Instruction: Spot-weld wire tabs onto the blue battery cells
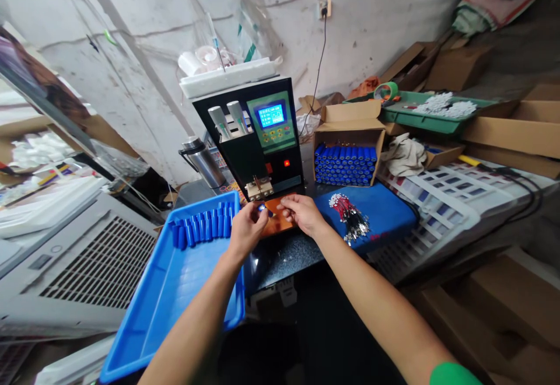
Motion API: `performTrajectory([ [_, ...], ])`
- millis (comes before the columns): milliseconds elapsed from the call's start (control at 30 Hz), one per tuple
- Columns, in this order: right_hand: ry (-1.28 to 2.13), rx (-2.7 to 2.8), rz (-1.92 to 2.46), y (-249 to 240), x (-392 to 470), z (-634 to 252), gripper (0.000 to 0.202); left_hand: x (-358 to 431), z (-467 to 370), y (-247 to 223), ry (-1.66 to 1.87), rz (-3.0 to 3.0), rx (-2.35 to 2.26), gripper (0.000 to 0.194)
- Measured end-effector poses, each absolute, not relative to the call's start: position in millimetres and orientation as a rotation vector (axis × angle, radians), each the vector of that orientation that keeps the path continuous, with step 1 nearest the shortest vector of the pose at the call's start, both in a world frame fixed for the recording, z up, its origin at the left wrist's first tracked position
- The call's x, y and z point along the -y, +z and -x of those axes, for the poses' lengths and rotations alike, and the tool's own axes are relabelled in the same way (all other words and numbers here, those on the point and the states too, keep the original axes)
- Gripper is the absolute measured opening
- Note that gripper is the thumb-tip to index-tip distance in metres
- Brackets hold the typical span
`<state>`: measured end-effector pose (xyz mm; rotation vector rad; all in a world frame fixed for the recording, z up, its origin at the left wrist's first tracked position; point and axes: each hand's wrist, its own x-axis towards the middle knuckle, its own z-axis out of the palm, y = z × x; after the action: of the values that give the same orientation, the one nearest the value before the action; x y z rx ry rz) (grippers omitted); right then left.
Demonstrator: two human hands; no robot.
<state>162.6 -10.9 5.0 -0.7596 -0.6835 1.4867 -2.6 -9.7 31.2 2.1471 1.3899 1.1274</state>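
Observation:
My left hand (pixel 249 225) is closed on a blue battery cell (pixel 268 212), mostly hidden by the fingers, just below the electrodes of a black spot welder (pixel 240 166). Beside it, my right hand (pixel 303 212) has thumb and forefinger pinched together over an orange-brown plate (pixel 276 221); whatever is between them is too small to make out. To the left, a row of blue cells stands in a blue tray (pixel 175 309). A bundle of red and black wire leads (pixel 350 217) with white connectors lies on a blue pad (pixel 389 213) at the right.
An open cardboard box (pixel 350 114) full of stacked blue cells stands right of the welder. Behind the tray is a steel jug (pixel 205 162). A green tray (pixel 455 122) with white parts and a white plastic crate (pixel 441 198) are farther right.

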Motion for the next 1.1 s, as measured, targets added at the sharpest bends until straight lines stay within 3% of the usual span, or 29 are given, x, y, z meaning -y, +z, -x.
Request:
performTrajectory([
  [267,1.456,0.699,0.762,4,12,-161,0.029,1,1,27,1.104,-2.064,-1.316,0.017],
  [567,1.414,0.739,0.784,11,12,-155,0.027,-1,-3,21,1.096,-1.931,-1.183,0.029],
  [1100,1.219,0.858,0.831,7,-3,-128,0.029,3,-8,16,1.195,-1.925,-1.174,0.021],
])
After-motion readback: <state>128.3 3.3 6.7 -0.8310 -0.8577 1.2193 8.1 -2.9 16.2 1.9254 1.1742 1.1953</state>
